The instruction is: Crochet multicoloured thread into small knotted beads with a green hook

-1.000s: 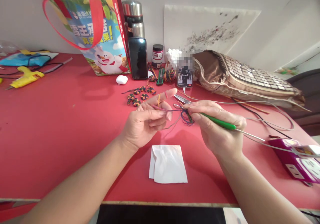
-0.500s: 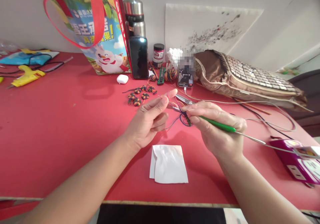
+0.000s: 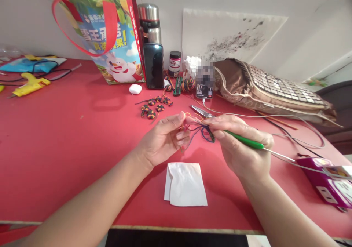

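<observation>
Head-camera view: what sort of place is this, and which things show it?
Perhaps a home craft corner: the right hand holds a green-handled tool, small multicoloured yarn pieces lie on the red tabletop, beside a yellow glue gun.

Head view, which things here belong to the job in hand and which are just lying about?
Job in hand: hook in the right hand; yarn at the left hand; probably scissors, yarn ball, multicoloured pieces.

Apparently just lying about: folded sheet, glue gun, white case, flask, bag.
</observation>
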A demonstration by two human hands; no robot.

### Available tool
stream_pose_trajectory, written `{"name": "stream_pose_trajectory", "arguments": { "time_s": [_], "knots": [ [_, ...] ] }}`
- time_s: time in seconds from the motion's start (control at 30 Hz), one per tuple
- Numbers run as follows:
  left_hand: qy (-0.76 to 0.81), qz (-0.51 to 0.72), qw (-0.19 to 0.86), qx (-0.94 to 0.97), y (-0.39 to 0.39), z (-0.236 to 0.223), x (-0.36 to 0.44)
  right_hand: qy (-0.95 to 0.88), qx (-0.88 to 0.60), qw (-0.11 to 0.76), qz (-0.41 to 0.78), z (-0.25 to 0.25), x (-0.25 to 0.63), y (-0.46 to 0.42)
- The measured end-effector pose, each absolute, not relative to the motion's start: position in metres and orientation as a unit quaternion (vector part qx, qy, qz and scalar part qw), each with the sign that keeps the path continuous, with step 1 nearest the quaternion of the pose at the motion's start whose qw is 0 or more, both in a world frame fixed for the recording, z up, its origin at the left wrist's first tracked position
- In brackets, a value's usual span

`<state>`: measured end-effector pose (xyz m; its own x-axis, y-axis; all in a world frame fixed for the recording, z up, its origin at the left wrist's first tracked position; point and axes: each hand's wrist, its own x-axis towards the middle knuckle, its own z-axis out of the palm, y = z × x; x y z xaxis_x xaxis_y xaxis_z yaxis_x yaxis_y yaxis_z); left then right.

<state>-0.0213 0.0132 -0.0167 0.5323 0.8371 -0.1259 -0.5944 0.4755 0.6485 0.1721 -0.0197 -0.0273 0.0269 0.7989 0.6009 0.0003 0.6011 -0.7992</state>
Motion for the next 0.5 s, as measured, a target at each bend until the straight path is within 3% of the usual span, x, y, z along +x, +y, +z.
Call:
{"name": "stream_pose_trajectory", "arguments": {
  "time_s": [0.3,0.5],
  "knots": [
    [0.211,0.316,0.822,0.425,0.013,-0.015,-0.032,-0.605,-0.323,0.652,0.324,-0.024,0.174,-0.017],
    [0.175,0.311,0.797,0.488,0.01,-0.01,-0.033,-0.603,-0.343,0.653,0.305,-0.029,0.174,-0.014]
  ]
}}
